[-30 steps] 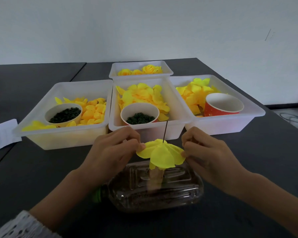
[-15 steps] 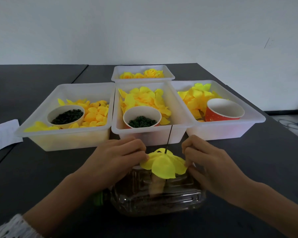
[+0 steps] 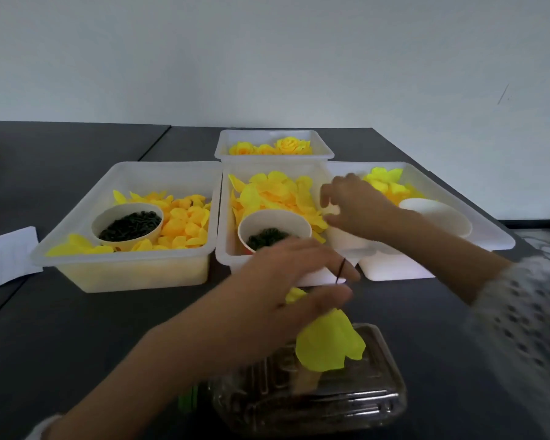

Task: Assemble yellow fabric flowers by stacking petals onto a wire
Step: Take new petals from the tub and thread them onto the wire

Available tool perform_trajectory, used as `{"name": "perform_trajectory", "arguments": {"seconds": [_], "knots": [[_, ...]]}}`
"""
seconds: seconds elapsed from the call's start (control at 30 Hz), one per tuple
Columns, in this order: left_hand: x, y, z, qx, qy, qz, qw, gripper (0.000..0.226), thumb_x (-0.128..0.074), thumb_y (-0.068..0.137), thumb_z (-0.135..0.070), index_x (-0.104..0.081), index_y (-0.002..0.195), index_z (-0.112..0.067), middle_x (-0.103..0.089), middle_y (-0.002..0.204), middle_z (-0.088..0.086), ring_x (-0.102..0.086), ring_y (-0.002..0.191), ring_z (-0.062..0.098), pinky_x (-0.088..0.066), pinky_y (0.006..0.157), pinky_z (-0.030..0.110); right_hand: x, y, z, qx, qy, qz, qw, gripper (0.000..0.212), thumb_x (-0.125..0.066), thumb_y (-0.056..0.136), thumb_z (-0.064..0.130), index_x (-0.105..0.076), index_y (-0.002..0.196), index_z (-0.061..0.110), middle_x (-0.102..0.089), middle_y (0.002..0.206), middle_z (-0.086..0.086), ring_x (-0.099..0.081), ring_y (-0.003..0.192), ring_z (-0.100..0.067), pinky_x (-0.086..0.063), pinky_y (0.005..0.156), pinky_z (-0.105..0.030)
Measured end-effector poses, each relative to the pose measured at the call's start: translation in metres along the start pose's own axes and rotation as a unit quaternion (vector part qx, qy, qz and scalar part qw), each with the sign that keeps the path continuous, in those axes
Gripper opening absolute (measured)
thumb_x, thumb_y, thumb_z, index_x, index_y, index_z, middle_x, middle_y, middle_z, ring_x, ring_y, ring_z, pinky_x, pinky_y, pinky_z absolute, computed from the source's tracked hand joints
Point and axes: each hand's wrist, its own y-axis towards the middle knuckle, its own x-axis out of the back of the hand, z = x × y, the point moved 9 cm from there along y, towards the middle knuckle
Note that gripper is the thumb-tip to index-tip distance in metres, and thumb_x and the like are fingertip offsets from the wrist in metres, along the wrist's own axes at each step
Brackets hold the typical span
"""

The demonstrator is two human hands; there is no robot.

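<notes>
Since the earlier frame my right hand [image 3: 358, 211] has left the flower and gone forward over the middle tray [image 3: 226, 217], where its fingers hang loosely curled above the loose petals [image 3: 277, 195]; I cannot tell whether the fingertips touch a petal or hold one. My left hand [image 3: 286, 281] has slid across to cover the top of the half-built flower [image 3: 331, 344], fingers stretched out fairly flat and close together, thumb beneath. Motion blur keeps me from telling whether it pinches the petal stack or only rests on it. The dark wire [image 3: 340, 271] pokes up between the left fingers near their tips, and the yellow flower hangs under the hand, drooping over the clear plastic bottle [image 3: 346, 404] that lies on its side on the dark table [image 3: 77, 328] nearest me.

Behind, the left tray [image 3: 77, 246] holds orange-yellow petals and a paper cup of dark green beads [image 3: 129, 220]. The middle tray has its own cup of beads [image 3: 267, 238], partly hidden by my left hand. The right tray [image 3: 496, 239] holds brighter yellow petals and another cup [image 3: 438, 214], crossed by my right forearm. A smaller tray [image 3: 273, 157] at the back carries finished yellow flowers [image 3: 288, 144]. A sheet of paper [image 3: 4, 255] lies at the far left edge
</notes>
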Motion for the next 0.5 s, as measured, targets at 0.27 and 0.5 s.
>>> {"name": "perform_trajectory", "arguments": {"seconds": [0.27, 0.5], "knots": [[-0.041, 0.000, 0.020, 0.068, -0.092, 0.078, 0.990, 0.031, -0.043, 0.103, -0.038, -0.069, 0.112, -0.024, -0.067, 0.113, -0.010, -0.058, 0.112, 0.007, -0.044, 0.099, 0.040, -0.055, 0.051, 0.009, -0.001, -0.254, 0.064, 0.965, 0.020, -0.053, 0.090, 0.011, -0.059, 0.109, 0.013, -0.056, 0.116, -0.010, -0.044, 0.117, -0.029, -0.031, 0.099, -0.039], [-0.038, -0.011, 0.033, 0.096, -0.064, 0.112, 0.987, 0.045, -0.035, 0.096, -0.057, -0.039, 0.140, -0.049, -0.043, 0.137, -0.034, -0.027, 0.133, -0.015, -0.021, 0.118, 0.039, 0.053, 0.043, -0.013, -0.045, 0.140, -0.071, 0.987, 0.009, -0.054, 0.091, 0.014, -0.062, 0.093, 0.010, -0.062, 0.100, -0.017, -0.059, 0.094, -0.032, -0.043, 0.073, -0.033]]}}
